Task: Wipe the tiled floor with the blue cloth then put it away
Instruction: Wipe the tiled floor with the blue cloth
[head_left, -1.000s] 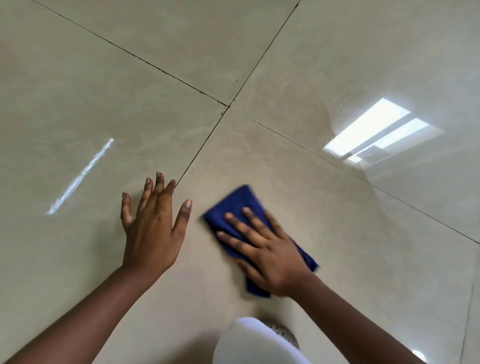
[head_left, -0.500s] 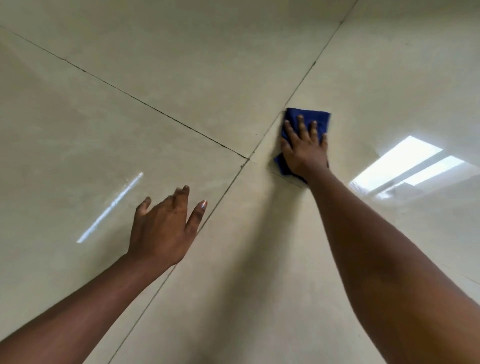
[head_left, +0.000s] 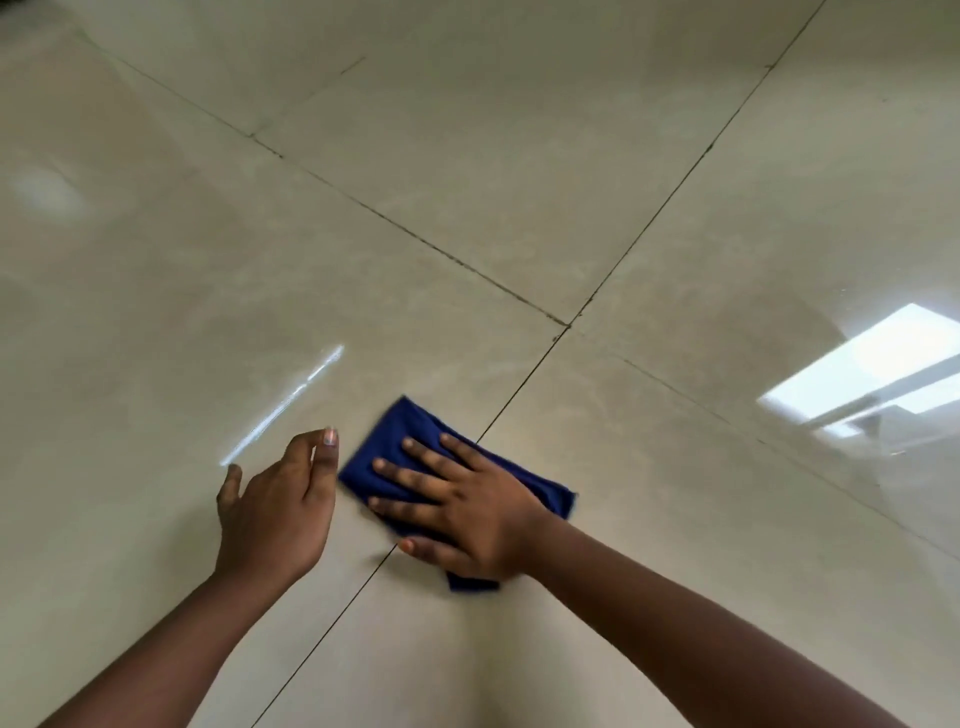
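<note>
Cloth: while it lay folded across a grout line (head_left: 524, 382) on the near tiled floor (head_left: 675, 493), the blue cloth (head_left: 387, 449) needed flat, even pressure.
Right hand (head_left: 467, 506): grip spread flat, pinning cloth.
Left hand (head_left: 275, 512): grip loosely open, empty, just left of it.

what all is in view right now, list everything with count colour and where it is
blue cloth: one, dark blue, folded, flat on the floor across a grout line, near centre
tiled floor: large glossy beige tiles, filling the whole view
grout lines: several, dark, crossing right of centre
window reflection: one, bright white, on the tiles at right
light streak: one, white, on the tile left of the cloth
right hand: one, fingers spread, pressed flat on the cloth
left hand: one, open, empty, just left of the cloth
</note>
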